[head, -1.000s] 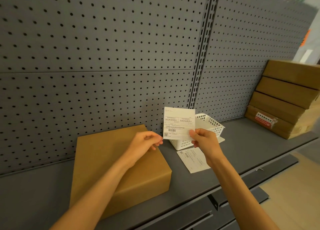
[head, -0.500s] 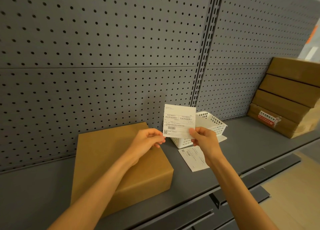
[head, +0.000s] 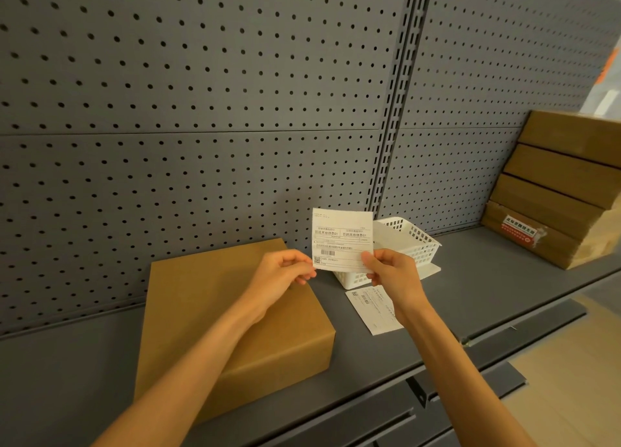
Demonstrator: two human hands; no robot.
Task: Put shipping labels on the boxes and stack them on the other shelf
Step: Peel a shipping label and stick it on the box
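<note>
Left hand [head: 285, 271] has closed onto label [head: 341, 238]; right hand [head: 391, 270] pinches opposite corner.

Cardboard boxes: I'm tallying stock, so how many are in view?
5. One cardboard box lies on the shelf under the left hand; four more sit stacked at the shelf's right end. Others may lie outside the frame.

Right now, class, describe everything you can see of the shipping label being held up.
The shipping label is a white, roughly square paper sheet printed with boxed text, a barcode and a QR code near its lower left. It is held upright in the air above the shelf, in front of the white basket. The left hand pinches its lower left corner; the right hand pinches its lower right corner.
</note>
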